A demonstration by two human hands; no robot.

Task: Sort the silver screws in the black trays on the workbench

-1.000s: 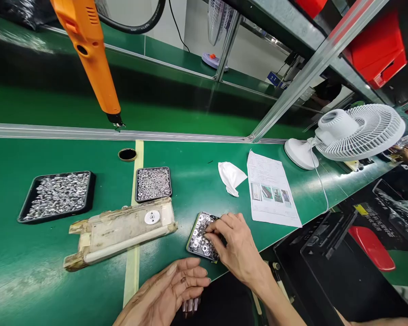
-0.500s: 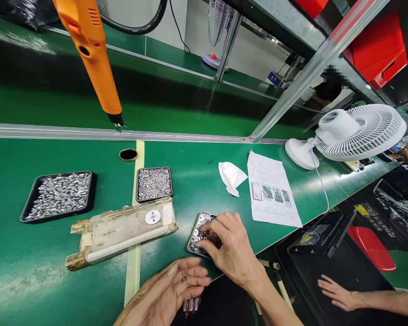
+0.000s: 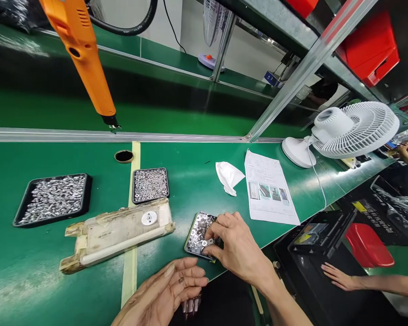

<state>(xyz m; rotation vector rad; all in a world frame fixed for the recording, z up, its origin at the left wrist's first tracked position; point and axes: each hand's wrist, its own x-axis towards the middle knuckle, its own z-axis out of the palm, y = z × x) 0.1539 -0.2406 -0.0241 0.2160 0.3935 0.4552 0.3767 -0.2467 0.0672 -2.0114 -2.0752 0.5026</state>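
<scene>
The right hand (image 3: 236,249) has shifted slightly since a second ago; its fingers (image 3: 213,232) now pinch among the washers in the small tray (image 3: 196,233), though no single washer can be made out in the grip. The left hand (image 3: 166,294) remains palm-up, fingers open, at the worktop (image 3: 197,181) edge. The tray's long axis runs away from the person, tilted slightly right. A co-worker's hand (image 3: 338,277) has appeared on the black case (image 3: 321,233).

left hand (image 3: 166,292) – bare, no glove | right hand (image 3: 236,246) – bare, forearm unsleeved
</scene>
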